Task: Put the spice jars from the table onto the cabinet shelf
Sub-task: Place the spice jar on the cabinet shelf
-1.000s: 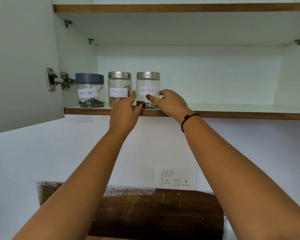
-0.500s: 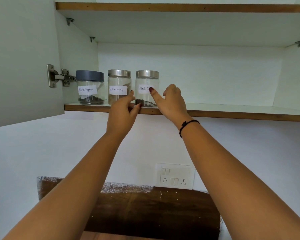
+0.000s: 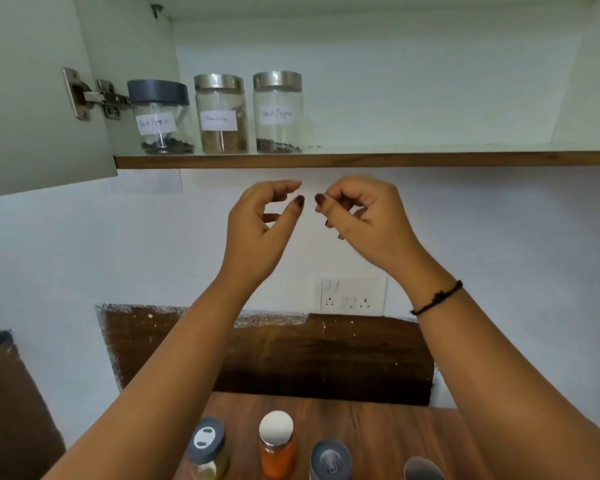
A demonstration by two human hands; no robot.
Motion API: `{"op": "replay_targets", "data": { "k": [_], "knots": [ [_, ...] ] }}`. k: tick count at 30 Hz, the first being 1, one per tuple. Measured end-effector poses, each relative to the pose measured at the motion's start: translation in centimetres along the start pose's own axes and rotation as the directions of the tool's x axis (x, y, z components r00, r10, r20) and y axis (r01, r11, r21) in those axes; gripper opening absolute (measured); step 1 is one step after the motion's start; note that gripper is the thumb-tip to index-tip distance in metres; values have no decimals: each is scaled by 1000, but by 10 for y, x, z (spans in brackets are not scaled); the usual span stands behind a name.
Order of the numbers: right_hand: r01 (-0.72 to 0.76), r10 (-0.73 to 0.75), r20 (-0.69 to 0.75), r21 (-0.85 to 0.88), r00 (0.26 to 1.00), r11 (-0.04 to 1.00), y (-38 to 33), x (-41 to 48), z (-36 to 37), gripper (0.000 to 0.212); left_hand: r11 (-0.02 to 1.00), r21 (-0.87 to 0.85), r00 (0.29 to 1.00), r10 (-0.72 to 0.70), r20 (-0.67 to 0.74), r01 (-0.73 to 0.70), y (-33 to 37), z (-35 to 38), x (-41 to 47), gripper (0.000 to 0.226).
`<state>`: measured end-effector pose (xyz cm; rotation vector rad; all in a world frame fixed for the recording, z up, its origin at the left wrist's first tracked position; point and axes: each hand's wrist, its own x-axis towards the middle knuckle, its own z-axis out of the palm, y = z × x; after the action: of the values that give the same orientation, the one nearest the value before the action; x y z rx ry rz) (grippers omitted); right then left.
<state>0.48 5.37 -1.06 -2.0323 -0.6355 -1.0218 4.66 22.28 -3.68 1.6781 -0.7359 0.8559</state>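
The left hand [image 3: 260, 233] and right hand [image 3: 366, 220] hover empty at the centre of the frame, fingers loosely curled, tips close but apart, grasping nothing. At eleven o'clock we count three spice jars in a row on the white cabinet shelf with a wood-brown edge [image 3: 378, 158]. They are a grey-lidded clear glass jar [image 3: 158, 119] labelled Black Pepper, a steel-lidded glass jar of brown contents [image 3: 221, 114] whose handwritten label we can barely read, and a steel-lidded glass jar of black peppercorns [image 3: 278, 112], also labelled Black Pepper. At six o'clock four more stand on the brown wooden table [image 3: 378, 424], all cut off by the bottom edge. The grey-capped jar with yellowish contents [image 3: 207, 445] is partly behind the left forearm. Beside it are a silver-capped jar of orange powder [image 3: 276, 441] and a grey-capped jar [image 3: 330, 457] whose contents we cannot see. Toward five o'clock, only a sliver of grey lid [image 3: 423, 469] shows. At nine o'clock the open white cabinet door [image 3: 32, 98] runs out of frame. One thin black band [image 3: 437, 301] circles the right wrist.
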Motion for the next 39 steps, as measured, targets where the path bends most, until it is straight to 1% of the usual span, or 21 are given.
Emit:
{"op": "replay_targets", "data": {
  "k": [2,6,11,16,20,23,27,30,33,35,37,39],
  "knots": [
    [-57,57,9,3,998,998,10,-25,-1,18,999,-11,999,-33,34,33,0,10,-20,23],
    [-146,145,43,22,988,989,27,-72,-6,17,989,-30,984,-144,110,148,-5,31,-63,21],
    [-271,270,29,71,963,960,41,-129,-17,9,961,-55,947,-254,196,270,-14,56,-121,24],
    [-361,360,37,171,932,917,58,-191,-14,7,942,-130,917,-258,303,309,-26,79,-173,28],
    [-416,420,29,218,907,883,69,-239,-7,7,928,-111,887,-297,355,355,-31,92,-207,29],
    [-472,479,29,225,878,852,75,-263,-3,7,916,-100,865,-325,382,389,-34,99,-226,27],
    [-464,468,27,184,884,866,83,-286,-1,9,908,-65,835,-350,424,414,-37,107,-248,27],
    [-491,493,34,161,870,856,89,-303,0,9,896,-45,811,-378,447,442,-39,111,-265,28],
    [-521,523,18,131,852,843,93,-324,1,7,874,-18,772,-419,477,485,-41,114,-284,28],
    [-569,570,23,100,821,816,96,-342,-1,6,854,1,738,-451,501,521,-42,116,-298,29],
    [-640,640,35,83,768,764,98,-363,-3,9,822,37,674,-491,552,568,-43,119,-316,28],
    [-713,713,43,104,700,694,100,-384,-6,15,787,105,588,-534,607,607,-46,123,-335,28]
  ]
}}
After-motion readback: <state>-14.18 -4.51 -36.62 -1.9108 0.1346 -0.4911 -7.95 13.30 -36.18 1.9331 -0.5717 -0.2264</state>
